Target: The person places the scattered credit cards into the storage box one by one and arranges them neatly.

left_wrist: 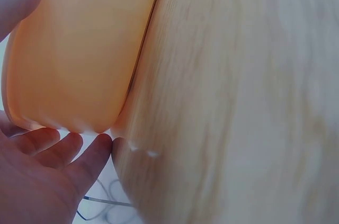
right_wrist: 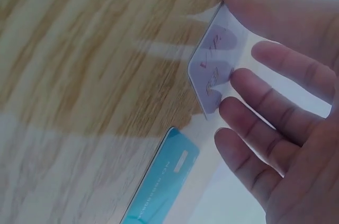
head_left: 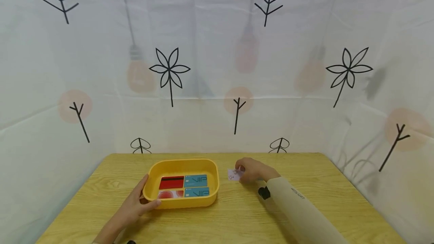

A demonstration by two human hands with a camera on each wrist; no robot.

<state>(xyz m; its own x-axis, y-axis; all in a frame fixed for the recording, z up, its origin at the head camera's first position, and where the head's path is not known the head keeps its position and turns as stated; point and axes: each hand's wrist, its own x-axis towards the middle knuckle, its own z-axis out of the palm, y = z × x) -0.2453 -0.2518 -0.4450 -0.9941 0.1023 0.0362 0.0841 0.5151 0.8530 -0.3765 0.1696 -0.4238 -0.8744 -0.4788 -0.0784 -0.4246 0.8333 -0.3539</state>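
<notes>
A yellow plastic tray [head_left: 181, 203] stands on the table, holding a red card with a black stripe [head_left: 171, 182], a pink-and-red patterned card [head_left: 170, 194] and two blue VIP cards [head_left: 195, 180]. My left hand [head_left: 133, 202] grips its left end, thumb at the front rim; the left wrist view shows fingertips against the tray's wall [left_wrist: 79, 65]. Right of the tray, my right hand [head_left: 252, 169] touches a pale purple card [head_left: 234, 175] lying on the table. In the right wrist view, a blue card [right_wrist: 161, 179] lies beside the purple card [right_wrist: 212, 68], under the hand.
The wooden table [head_left: 237, 221] ends at a white curtain [head_left: 210, 123] printed with plants and bulbs, which also hangs along both sides. A small black object [head_left: 264, 192] shows at the right sleeve [head_left: 298, 206].
</notes>
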